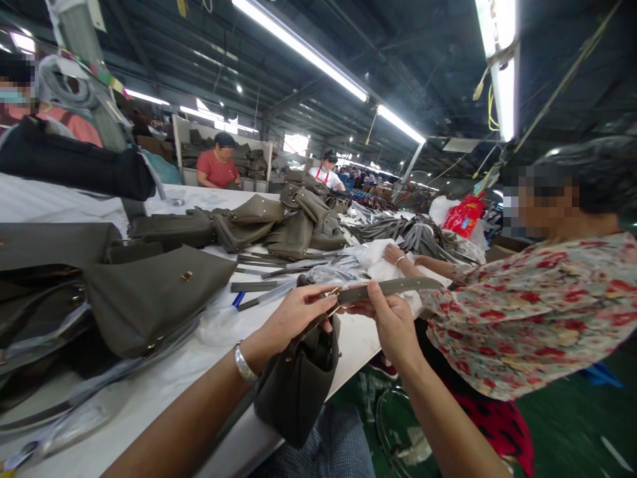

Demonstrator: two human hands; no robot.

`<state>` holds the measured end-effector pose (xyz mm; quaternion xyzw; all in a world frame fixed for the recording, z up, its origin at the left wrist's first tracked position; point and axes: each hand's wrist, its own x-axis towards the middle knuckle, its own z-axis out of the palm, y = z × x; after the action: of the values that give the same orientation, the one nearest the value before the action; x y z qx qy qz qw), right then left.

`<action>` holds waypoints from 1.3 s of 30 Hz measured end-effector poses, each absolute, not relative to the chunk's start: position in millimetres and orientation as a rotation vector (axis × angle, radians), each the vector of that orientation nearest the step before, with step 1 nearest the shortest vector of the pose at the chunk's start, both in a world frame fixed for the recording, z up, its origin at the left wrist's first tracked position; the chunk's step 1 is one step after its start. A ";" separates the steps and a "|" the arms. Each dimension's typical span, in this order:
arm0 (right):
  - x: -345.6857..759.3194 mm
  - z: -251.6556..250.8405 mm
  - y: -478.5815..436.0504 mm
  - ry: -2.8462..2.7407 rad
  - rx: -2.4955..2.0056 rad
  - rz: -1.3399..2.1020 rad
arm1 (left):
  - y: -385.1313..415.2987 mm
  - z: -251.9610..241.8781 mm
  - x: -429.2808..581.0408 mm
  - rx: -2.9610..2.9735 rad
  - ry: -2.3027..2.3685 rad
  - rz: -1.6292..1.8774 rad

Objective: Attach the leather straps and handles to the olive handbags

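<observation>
A: What is seen at the left?
B: Dark olive bags are heaped on the white table, with clear plastic bunched beside them. The heap is cut off by the view's edge, and what may be held inside cannot be told.

A: And further along?
B: A second pile of bags is set farther back, the lower ones partly covered by those on top.

A: How are the hands placed?
B: By the left hand, a metal buckle is pinched between thumb and fingers. Below it, at the table's near edge, an upright bag is seen with its mouth partly open; only darkness is shown within. By the right hand, a strap is gripped, thumb on top. Whether strap and bag are joined is hidden by the fingers.

A: What is found at the right?
B: White wrapping is touched by a co-worker's hand. Farther back, a red plastic bag is seen, its contents impossible to make out.
</observation>
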<state>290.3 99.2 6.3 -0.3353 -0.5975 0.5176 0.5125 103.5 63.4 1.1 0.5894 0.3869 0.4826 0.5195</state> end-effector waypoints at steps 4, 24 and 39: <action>290.2 6.0 104.8 -1.305 -0.771 1.312 | 65.3 0.8 104.2 1.434 0.892 1.150; 293.3 15.3 103.8 -1.573 -0.887 0.980 | 65.7 12.7 103.4 1.786 0.957 0.997; 304.0 33.5 99.5 -1.715 -0.966 0.759 | 59.3 -10.1 98.9 1.563 0.908 1.116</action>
<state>304.0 99.5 33.5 -0.3983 -0.7071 0.3128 0.4934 98.9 59.3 -10.1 0.6428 0.3731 0.4590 0.4868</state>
